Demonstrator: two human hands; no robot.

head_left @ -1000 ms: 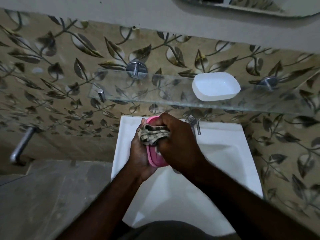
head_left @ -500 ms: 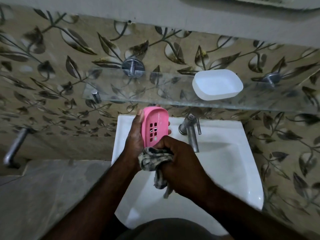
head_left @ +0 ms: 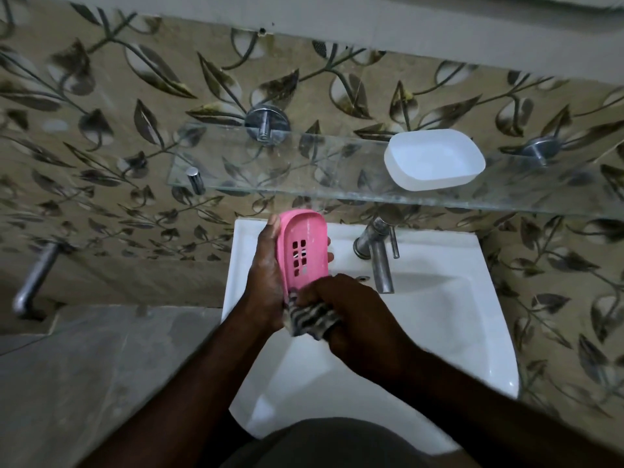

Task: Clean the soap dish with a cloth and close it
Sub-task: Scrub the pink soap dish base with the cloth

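Note:
My left hand (head_left: 266, 278) grips a pink soap dish tray (head_left: 304, 248) with drain holes, held upright on its end over the left side of the sink. My right hand (head_left: 354, 315) is closed on a striped cloth (head_left: 312, 319) and presses it against the tray's lower end. A white soap dish half (head_left: 434, 160), hollow side up, rests on the glass shelf (head_left: 270, 170) above the sink, apart from both hands.
A white washbasin (head_left: 439, 315) sits below the hands, with a steel tap (head_left: 378, 255) at its back just right of the pink tray. Leaf-patterned wall tiles lie behind. A metal pipe (head_left: 33, 275) sticks out at the left over a grey ledge.
The right hand slid with the cloth from the top of the pink tray down to its lower end, uncovering the drain holes. The left hand raised the tray slightly.

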